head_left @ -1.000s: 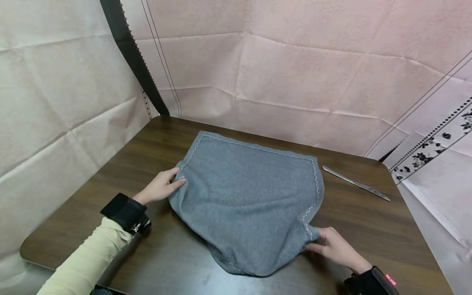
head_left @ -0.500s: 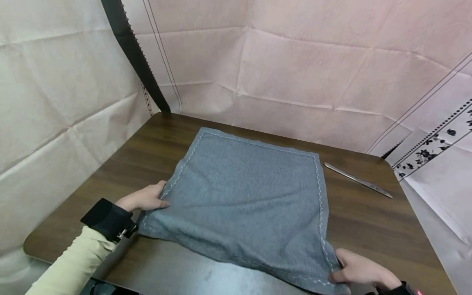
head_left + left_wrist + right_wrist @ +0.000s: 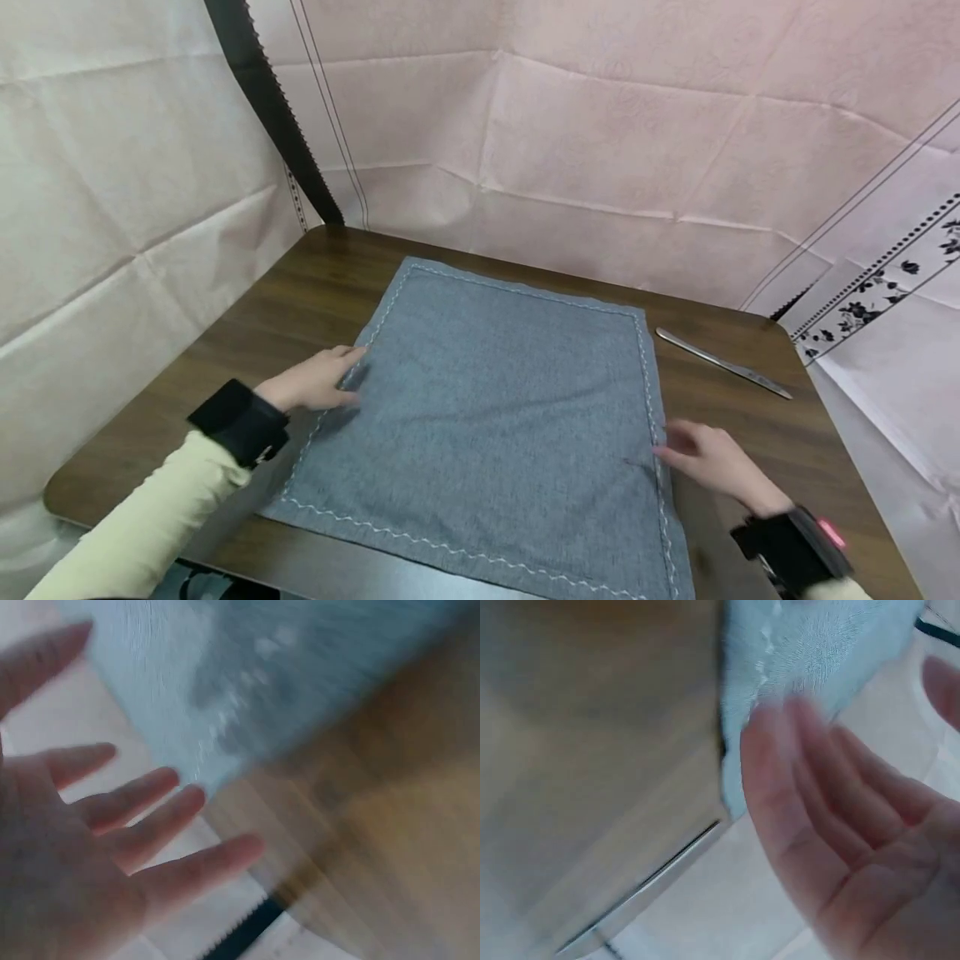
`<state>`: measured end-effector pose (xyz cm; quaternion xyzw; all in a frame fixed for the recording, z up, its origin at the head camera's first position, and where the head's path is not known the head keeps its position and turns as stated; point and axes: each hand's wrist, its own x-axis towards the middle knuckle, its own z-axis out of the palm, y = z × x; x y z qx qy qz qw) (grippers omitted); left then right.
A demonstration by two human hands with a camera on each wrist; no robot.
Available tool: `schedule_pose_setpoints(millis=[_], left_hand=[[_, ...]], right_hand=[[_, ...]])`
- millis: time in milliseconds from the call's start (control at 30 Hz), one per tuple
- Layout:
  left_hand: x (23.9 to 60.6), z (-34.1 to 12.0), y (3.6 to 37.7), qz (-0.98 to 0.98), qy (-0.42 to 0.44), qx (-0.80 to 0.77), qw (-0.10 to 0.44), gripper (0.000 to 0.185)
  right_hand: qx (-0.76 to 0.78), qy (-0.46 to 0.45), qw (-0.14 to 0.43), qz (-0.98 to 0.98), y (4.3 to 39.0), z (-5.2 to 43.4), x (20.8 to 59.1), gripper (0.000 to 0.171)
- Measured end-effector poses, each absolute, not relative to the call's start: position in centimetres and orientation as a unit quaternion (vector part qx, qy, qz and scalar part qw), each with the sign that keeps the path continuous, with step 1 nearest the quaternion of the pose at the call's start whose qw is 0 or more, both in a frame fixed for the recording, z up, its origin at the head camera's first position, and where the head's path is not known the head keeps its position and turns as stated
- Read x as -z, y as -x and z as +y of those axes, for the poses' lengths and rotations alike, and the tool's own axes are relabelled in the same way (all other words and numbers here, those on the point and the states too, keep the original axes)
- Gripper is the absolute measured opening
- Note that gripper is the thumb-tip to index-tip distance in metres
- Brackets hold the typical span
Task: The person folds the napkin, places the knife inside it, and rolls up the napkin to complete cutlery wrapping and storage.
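Observation:
A grey cloth [image 3: 487,425] with white zigzag stitching along its edges lies spread flat on the dark wooden table [image 3: 750,433]. My left hand [image 3: 318,383] rests with straight fingers at the cloth's left edge. My right hand [image 3: 701,458] hovers with straight fingers at the cloth's right edge. The left wrist view is blurred: the open palm and spread fingers [image 3: 150,802] show beside the cloth [image 3: 247,682]. The right wrist view is blurred too: straight fingers [image 3: 802,795] show next to the cloth [image 3: 817,652]. Neither hand holds anything.
A long thin metal ruler [image 3: 722,362] lies on the table right of the cloth's far corner. Pink and cream sheets [image 3: 600,133] hang close behind and to the left. A flower-printed sheet [image 3: 892,333] sits at the right.
Both hands pulled the cloth's near corners toward me until it lay flat, then let go. The hands have since slid up along the left and right edges.

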<state>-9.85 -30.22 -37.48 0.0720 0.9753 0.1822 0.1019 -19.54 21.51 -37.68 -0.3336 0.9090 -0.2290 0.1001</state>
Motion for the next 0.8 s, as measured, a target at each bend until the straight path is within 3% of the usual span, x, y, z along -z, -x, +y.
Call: schedule_pose_setpoints(millis=[67,200,333,800], left_hand=[[37.8,-29.2,11.3,0.971,-0.088,-0.187,0.121,0.081],[38.8,-27.3,13.3,0.966,-0.090,-0.178,0.162,0.095],[39.7,-26.2,14.4,0.968,-0.075,-0.158,0.180,0.103],[40.2,-25.1,16.0,0.971,-0.052,-0.127,0.197,0.114]], right_hand=[[0.206,0.349,0.060,0.912,20.9,19.4,38.1,0.052],[0.181,0.363,0.112,0.907,22.9,15.8,39.4,0.073],[0.135,0.325,0.158,0.922,24.1,14.2,40.4,0.080],[0.065,0.253,0.200,0.944,26.0,13.8,40.3,0.103]])
